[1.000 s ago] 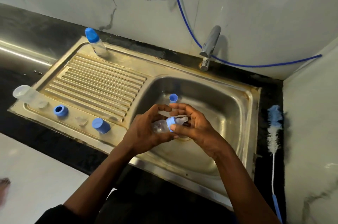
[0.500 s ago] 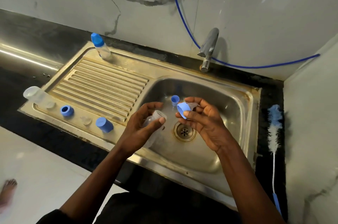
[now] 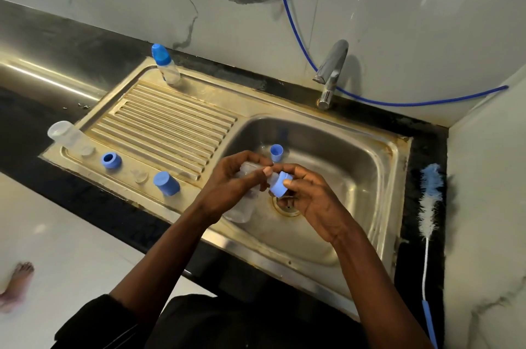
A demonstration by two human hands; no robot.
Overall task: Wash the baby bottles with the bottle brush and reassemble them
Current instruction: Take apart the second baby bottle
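Note:
Over the sink basin (image 3: 355,177) my left hand (image 3: 233,189) grips a clear baby bottle body (image 3: 242,209), its open mouth pointing up and right. My right hand (image 3: 310,197) pinches the blue screw ring with its nipple (image 3: 280,184) right beside the bottle's mouth. A small blue cap (image 3: 276,152) stands in the basin behind my hands. The bottle brush (image 3: 429,197), blue and white, lies on the black counter right of the sink. An assembled bottle with a blue cap (image 3: 166,68) stands at the far corner of the drainboard.
On the drainboard's (image 3: 170,126) front edge sit a clear bottle body (image 3: 67,136), a blue ring (image 3: 111,160), a clear nipple (image 3: 141,177) and a blue cap (image 3: 166,183). The tap (image 3: 331,72) stands behind the basin. A blue hose (image 3: 293,24) runs along the wall. A bare foot (image 3: 17,283) shows at lower left.
The ring with nipple came off the bottle and the hands parted; now my right hand has brought it back to the bottle's mouth. The view shifted slightly left.

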